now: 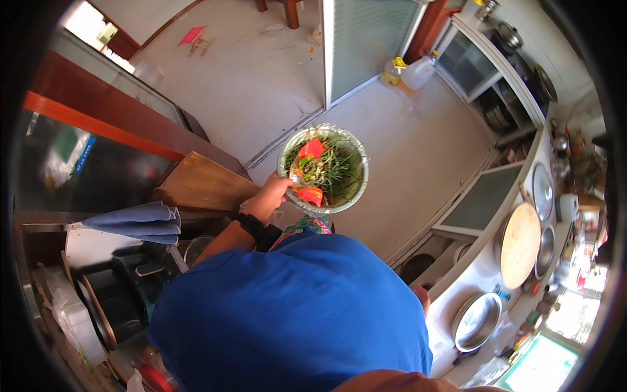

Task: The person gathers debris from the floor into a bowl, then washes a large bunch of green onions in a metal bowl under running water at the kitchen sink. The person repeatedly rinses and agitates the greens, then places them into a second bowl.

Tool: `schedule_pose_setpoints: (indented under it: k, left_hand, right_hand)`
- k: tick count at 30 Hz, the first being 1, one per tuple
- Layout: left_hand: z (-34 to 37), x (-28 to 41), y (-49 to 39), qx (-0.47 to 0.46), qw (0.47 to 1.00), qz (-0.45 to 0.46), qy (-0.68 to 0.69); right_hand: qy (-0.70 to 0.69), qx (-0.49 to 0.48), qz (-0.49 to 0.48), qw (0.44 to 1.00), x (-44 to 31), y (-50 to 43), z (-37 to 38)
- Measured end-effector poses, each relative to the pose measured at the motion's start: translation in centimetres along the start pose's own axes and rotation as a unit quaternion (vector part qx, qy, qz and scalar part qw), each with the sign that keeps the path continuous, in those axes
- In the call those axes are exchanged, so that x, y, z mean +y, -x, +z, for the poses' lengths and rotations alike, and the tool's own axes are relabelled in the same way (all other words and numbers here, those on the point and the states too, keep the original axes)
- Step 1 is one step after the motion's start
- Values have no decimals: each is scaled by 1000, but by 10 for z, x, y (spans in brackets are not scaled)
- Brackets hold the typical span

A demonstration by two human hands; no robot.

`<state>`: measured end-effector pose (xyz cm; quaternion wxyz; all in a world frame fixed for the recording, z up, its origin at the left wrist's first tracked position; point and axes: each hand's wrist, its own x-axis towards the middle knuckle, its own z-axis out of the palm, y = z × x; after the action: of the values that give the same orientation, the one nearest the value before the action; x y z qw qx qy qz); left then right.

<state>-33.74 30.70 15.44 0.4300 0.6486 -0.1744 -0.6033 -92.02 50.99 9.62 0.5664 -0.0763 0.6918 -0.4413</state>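
My left hand [274, 193] grips the near-left rim of a round trash bin [365, 174] and holds it out in front of my body. Inside lie green vegetable trimmings [338, 164], red-orange plastic wrappers [312, 148] and paler scraps. A crinkled clear liner seems to cover the rim. A black band sits on my left wrist. On the other side, only a sliver of my right hand [422, 299] shows past the blue shirt [303, 304], close to the counter edge; its fingers are hidden.
Along the right runs a counter [443, 313] with a metal basin [477, 321] and a round wooden board [520, 245]. At left are a leaning wooden board [205, 183] and a blue towel [137, 223]. A glass sliding door [372, 44] and plastic jugs [419, 71] stand ahead.
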Motion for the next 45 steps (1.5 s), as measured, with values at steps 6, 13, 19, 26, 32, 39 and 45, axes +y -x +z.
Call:
schedule_pose_setpoints:
  k: [6, 13, 19, 26, 32, 39, 45]
  left_hand:
    - [-88, 35, -81, 121, 988, -12, 98]
    - [-181, 72, -186, 208, 973, 8, 100]
    - [-203, 134, -243, 216, 940, -5, 265]
    - [-232, 205, -356, 274, 931, -21, 239]
    - [-249, 304, -461, 280, 937, -38, 204]
    - [-260, 394, -594, 237, 957, -13, 165]
    - [-258, 427, -749, 202, 979, 32, 26]
  right_hand:
    - [75, -20, 90, 993, -31, -72, 145]
    - [200, -94, 61, 973, -104, -129, 329]
    - [272, -135, 50, 952, -152, -181, 447]
    - [353, -180, 67, 916, -187, -277, 572]
    - [456, -254, 20, 853, -247, -351, 675]
    - [517, -238, -114, 815, -312, -385, 767]
    - [450, -106, 33, 886, -262, -380, 753]
